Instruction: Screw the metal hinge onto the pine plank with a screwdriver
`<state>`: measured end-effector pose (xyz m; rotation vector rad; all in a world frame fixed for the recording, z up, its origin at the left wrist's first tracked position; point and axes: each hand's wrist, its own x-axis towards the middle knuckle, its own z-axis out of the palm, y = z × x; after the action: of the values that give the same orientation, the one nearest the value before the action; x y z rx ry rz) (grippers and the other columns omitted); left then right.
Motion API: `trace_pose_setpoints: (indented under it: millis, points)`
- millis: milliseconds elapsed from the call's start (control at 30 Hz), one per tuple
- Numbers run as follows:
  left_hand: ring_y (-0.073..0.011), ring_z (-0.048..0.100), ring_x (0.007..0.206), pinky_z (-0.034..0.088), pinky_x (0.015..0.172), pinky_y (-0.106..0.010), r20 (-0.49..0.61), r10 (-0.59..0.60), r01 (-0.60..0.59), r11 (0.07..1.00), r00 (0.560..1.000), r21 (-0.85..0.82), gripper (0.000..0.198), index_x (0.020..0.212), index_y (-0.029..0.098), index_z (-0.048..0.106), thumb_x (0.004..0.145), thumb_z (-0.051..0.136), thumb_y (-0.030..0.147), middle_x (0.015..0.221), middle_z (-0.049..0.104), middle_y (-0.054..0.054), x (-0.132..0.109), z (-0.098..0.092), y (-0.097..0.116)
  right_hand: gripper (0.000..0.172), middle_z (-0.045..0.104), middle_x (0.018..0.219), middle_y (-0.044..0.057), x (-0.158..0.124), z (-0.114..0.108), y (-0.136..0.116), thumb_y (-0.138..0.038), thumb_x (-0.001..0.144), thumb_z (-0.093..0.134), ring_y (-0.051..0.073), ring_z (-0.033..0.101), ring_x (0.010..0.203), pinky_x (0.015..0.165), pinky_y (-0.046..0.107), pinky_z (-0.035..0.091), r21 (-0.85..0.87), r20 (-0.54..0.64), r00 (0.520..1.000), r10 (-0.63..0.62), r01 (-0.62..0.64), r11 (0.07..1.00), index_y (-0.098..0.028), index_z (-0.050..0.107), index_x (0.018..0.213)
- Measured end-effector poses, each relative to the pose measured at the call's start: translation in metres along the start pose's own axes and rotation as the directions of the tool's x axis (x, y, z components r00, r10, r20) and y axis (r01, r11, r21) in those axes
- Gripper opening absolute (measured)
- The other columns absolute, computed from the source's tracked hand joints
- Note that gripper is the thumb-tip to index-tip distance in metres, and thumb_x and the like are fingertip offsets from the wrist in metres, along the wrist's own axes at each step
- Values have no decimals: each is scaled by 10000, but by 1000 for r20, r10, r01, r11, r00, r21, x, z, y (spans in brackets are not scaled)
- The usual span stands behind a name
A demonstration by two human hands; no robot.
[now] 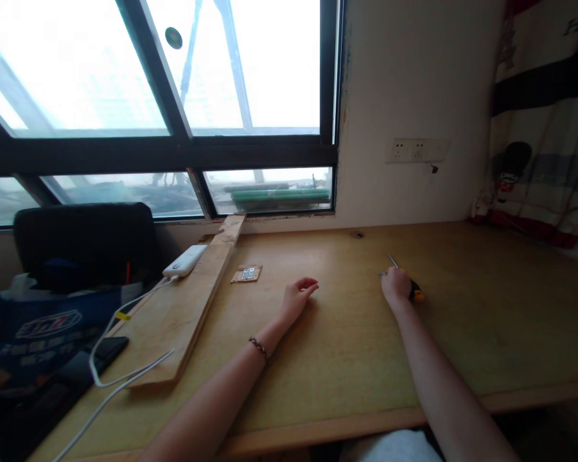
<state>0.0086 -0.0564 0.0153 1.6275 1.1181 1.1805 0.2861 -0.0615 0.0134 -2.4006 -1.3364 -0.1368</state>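
Note:
My left hand (298, 298) is held just above the middle of the table, its fingers curled and the tips close together. Whatever may be between them is too small to make out. My right hand (395, 284) is closed over a screwdriver (417, 293) with a black and yellow handle; the thin metal shaft sticks out beyond the knuckles. Small metal pieces, perhaps screws (381, 274), show at the right fingertips, but I cannot tell whether they are gripped. Left of my left hand lies a metal hinge (248, 274) on a small wooden piece (236, 276).
A long wooden board (192, 321) lies along the table's (337, 372) left side. On it are a white power bank (185, 260) and a white cable (139, 373). A dark phone-like slab (110, 348), a bag (52, 333) and a black chair (87, 244) are further left. Wall sockets (417, 151) are behind.

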Motion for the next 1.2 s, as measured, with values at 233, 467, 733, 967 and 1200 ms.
trace_pose_setpoints:
  millis: [233, 467, 733, 967, 1200]
  points:
    - [-162, 614, 746, 466, 699, -273, 37, 47, -49, 997, 998, 65, 193, 777, 155, 666, 690, 591, 309, 786, 679, -59, 1, 0, -7, 274, 640, 901, 209, 1, -3, -3, -228, 808, 465, 275, 620, 857, 644, 310, 457, -24, 118, 992, 54, -52, 998, -73, 661, 920]
    - [-153, 615, 734, 467, 685, -257, 47, 45, -49, 994, 998, 94, 174, 781, 155, 666, 700, 576, 280, 780, 679, -53, 0, 0, -9, 286, 629, 904, 195, 0, -3, -5, -206, 820, 417, 266, 616, 833, 614, 305, 444, -39, 91, 995, 31, -27, 999, -73, 660, 892]
    - [-143, 608, 715, 466, 675, -248, 71, 82, -91, 987, 994, 132, 190, 796, 156, 666, 712, 565, 293, 784, 676, -49, 0, 0, -18, 255, 600, 976, 117, -15, -4, -25, -283, 800, 484, 204, 594, 859, 664, 269, 429, -59, 91, 982, -167, 172, 983, -163, 629, 972]
    - [-146, 607, 708, 468, 671, -254, 80, 76, -87, 984, 994, 154, 188, 796, 151, 662, 716, 554, 282, 777, 675, -54, 0, 1, -17, 306, 599, 947, 140, -9, 4, -15, -203, 842, 357, 216, 593, 852, 646, 284, 434, -97, 90, 992, -91, 100, 990, -142, 635, 955]
    - [-144, 607, 688, 470, 661, -256, 78, 75, -86, 984, 994, 157, 185, 786, 151, 664, 714, 553, 280, 769, 676, -56, 0, 2, -15, 343, 598, 954, 153, -7, 6, -14, -161, 848, 313, 217, 595, 845, 641, 278, 433, -121, 74, 996, -55, 64, 991, -126, 631, 969]
